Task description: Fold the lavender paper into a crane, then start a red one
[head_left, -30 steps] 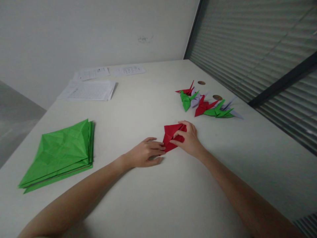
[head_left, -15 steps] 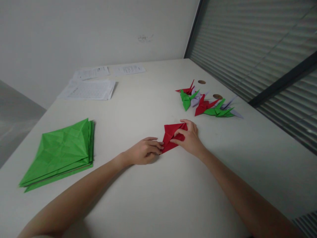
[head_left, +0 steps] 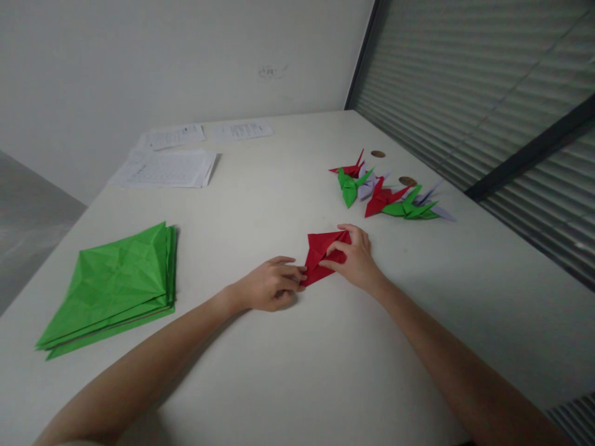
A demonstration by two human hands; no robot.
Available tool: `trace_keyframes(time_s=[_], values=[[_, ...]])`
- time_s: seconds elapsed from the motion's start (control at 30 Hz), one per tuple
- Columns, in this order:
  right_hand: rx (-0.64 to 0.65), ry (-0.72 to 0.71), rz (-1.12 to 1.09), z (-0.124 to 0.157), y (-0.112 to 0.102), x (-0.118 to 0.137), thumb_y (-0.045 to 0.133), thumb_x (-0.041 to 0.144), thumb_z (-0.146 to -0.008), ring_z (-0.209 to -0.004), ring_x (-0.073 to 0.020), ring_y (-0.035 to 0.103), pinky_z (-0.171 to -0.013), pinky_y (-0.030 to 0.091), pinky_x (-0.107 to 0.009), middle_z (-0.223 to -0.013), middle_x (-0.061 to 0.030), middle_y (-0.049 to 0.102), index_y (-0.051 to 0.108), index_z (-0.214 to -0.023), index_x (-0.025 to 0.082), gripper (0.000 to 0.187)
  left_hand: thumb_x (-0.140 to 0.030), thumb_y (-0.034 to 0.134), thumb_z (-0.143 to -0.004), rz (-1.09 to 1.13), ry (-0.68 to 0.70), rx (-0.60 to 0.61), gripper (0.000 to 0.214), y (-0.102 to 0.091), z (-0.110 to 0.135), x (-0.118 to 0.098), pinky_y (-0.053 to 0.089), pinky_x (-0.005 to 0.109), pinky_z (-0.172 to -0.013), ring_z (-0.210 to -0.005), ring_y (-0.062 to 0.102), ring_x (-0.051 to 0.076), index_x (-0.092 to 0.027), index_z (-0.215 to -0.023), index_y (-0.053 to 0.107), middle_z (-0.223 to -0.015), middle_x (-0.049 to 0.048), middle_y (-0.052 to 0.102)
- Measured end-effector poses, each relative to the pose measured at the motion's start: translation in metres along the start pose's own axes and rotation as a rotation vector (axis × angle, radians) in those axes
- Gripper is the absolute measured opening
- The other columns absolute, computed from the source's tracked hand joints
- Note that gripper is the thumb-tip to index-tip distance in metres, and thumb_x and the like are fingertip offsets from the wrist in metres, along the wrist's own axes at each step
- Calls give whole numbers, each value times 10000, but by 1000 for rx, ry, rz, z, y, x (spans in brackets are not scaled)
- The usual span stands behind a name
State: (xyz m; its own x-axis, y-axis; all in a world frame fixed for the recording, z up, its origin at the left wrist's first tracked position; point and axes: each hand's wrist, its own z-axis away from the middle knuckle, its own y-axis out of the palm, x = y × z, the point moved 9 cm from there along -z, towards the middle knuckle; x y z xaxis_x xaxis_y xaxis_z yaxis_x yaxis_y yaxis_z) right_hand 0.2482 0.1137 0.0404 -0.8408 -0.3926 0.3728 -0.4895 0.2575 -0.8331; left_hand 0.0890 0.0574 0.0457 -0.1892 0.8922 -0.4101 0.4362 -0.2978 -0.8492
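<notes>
A folded red paper (head_left: 320,249) lies flat on the white table (head_left: 297,359) in the middle of the view. My left hand (head_left: 269,285) rests on the table at the paper's near left corner, fingers curled and pinching that tip. My right hand (head_left: 356,257) lies on top of the paper's right part, its fingers pressing it down onto the table. Much of the paper's right half is hidden under that hand.
A stack of green paper sheets (head_left: 116,285) lies at the left. Several folded paper cranes (head_left: 385,195) in red, green and lilac stand at the right, near two brown discs (head_left: 408,181). Printed white sheets (head_left: 167,167) lie at the back. Blinds run along the right edge.
My left hand's fingers have curled in tighter at the red paper's corner. The right hand and the paper have hardly moved.
</notes>
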Motion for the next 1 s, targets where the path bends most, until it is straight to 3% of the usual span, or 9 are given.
trace_keyframes(time_s=[0.23,0.43,0.63,0.8,1.0], values=[[-5,24,-7,0,0,-2,787,415,-707,-1263,-367,396,-1044,358,-579,-1312,-109,402,668,-704,220,228,-138,462,-790,-93,49,-11,269,0,-3,-9,436,400,-1042,-1147,626,204,-189,-935,682,-1087,94,719],[2,30,-11,0,0,-5,788,420,-705,-1257,-368,411,-1050,352,-577,-1318,-110,420,666,-710,220,234,-105,464,-742,72,-62,-21,433,-5,-1,5,409,404,-1067,-1022,680,183,-176,-1141,616,-1163,80,706],[4,33,8,1,2,-8,799,426,-690,-1256,-361,418,-1059,345,-560,-1309,-114,424,678,-721,218,243,-124,500,-769,156,-13,-52,226,-6,-1,7,418,407,-1030,-1077,656,204,-193,-882,683,-1087,87,726],[-11,67,21,0,2,-13,804,400,-686,-1254,-363,412,-1057,348,-561,-1301,-113,425,680,-721,222,221,-100,518,-757,132,10,-36,180,-6,-3,2,426,395,-1005,-1074,637,209,-188,-830,657,-1075,84,707],[-4,62,4,-1,0,-10,819,376,-670,-1269,-354,406,-1067,349,-547,-1313,-114,395,665,-731,218,229,-79,484,-700,79,-34,5,353,-6,-4,0,369,434,-1064,-1041,645,209,-179,-1010,622,-1081,75,705]])
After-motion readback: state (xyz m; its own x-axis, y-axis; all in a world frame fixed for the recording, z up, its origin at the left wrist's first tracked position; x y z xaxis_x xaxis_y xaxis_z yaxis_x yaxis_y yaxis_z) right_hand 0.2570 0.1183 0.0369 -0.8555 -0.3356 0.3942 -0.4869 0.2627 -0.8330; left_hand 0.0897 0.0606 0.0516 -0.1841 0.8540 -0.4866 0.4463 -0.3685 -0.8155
